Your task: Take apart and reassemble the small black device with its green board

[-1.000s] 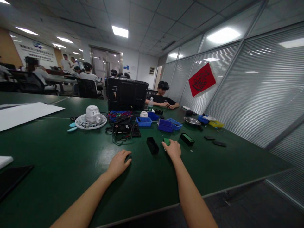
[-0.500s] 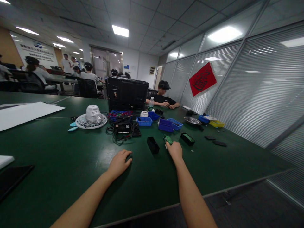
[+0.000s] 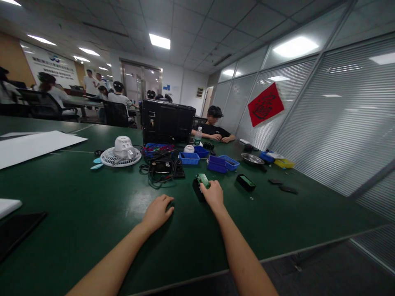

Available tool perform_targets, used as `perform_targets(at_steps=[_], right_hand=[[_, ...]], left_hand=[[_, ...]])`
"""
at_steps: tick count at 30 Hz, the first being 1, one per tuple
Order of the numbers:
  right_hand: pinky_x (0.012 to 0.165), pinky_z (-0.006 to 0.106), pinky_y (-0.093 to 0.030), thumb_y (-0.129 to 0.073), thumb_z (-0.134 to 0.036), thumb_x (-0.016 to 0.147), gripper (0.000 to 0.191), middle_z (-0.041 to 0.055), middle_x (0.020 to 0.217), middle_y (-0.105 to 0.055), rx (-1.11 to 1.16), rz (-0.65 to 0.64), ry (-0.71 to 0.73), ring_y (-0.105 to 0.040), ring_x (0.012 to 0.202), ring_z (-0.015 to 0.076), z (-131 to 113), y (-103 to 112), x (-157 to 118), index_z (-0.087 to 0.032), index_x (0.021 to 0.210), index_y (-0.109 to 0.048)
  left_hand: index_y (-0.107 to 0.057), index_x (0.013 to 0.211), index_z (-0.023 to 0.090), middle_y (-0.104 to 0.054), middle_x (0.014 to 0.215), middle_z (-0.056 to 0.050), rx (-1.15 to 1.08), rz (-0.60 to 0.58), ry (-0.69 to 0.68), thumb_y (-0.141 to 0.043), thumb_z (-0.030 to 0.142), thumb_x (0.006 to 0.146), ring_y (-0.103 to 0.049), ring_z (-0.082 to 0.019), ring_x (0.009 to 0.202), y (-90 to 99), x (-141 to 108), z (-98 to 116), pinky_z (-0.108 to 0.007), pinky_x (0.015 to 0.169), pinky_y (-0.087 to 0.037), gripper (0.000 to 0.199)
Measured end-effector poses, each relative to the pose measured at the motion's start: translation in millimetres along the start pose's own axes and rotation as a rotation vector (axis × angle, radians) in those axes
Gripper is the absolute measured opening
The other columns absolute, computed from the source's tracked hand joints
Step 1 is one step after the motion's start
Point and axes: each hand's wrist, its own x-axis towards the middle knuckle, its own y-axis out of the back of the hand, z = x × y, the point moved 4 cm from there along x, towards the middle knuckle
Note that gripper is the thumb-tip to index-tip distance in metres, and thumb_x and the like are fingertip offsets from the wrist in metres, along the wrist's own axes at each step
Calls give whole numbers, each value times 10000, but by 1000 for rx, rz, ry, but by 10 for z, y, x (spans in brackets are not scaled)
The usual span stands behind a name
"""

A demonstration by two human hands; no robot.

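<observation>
My right hand [image 3: 213, 195] grips a green circuit board [image 3: 203, 179] just over a black open box [image 3: 198, 191] on the green table. The board's lower part and much of the box are hidden by the hand and board. Left of them, my left hand [image 3: 158, 211] rests on the tabletop with thumb and fingers apart and nothing between them. A second black box [image 3: 246, 182] with a green board inside lies to the right of my right hand. A small ring [image 3: 252, 198] is on the table near it.
Behind the hands are blue trays [image 3: 189, 158], a tangle of cables with a black device [image 3: 160, 166], a white fan [image 3: 121, 157] and a black monitor-like panel [image 3: 168, 123]. A metal pan [image 3: 252, 159] and flat black pieces [image 3: 288, 189] lie right. A person [image 3: 212, 127] sits across the table.
My right hand has moved left with the circuit board, from beside the nearer black box to over it. My left hand stays about where it was. The view has shifted slightly.
</observation>
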Motion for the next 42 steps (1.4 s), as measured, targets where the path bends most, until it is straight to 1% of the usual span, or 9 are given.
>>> perform_targets(at_steps=[9,16,23,29,35,39,42], right_hand=[[650,246,-396,-415,-487,811,423,104,955,-559,-67,-90,2,-576,797,182,-25,-17,-36,-138,951,-608],[660,244,-410,-427,-483,812,409,100,953,-559,-108,-97,-1,-581,807,182,-36,-14,-29,-144,951,-608],[694,258,-413,-426,-484,812,412,102,971,-542,-125,-94,23,-578,824,186,0,-108,-24,-142,958,-601],[664,263,-418,-401,-505,817,430,96,968,-531,-145,-97,38,-575,813,184,-2,-116,-39,-145,960,-588],[686,294,-423,-359,-537,828,484,120,999,-511,-188,-101,55,-542,904,220,-11,-116,-74,-139,996,-576],[722,308,-418,-345,-564,828,513,136,1039,-494,-188,-140,53,-513,963,235,-24,-119,-105,-146,1021,-571],[726,312,-422,-345,-559,831,515,142,1048,-495,-200,-168,50,-506,970,239,-42,-121,-121,-145,1033,-573]], left_hand=[[-552,1104,225,-549,1070,-52,-5,-20,11,-461,291,803,-508,-182,983,28,-2,35,-282,860,-371,321],[-554,1099,230,-550,1063,-52,-17,-31,23,-464,290,800,-506,-192,987,46,-4,46,-298,876,-371,318],[-552,1101,221,-548,1063,-57,1,-17,-9,-457,292,800,-508,-194,983,18,2,30,-297,862,-376,323],[-552,1099,217,-547,1057,-59,-7,-8,-12,-462,288,799,-514,-190,975,25,-1,40,-299,865,-375,322],[-550,1107,225,-546,1067,-57,-15,-30,9,-459,283,798,-506,-195,990,43,-1,57,-297,869,-373,327],[-551,1107,222,-547,1061,-58,-12,-29,7,-460,285,798,-505,-195,986,48,-4,59,-298,867,-373,328],[-552,1110,227,-547,1065,-56,-19,-45,22,-463,281,796,-503,-194,991,48,-4,58,-300,879,-365,330]])
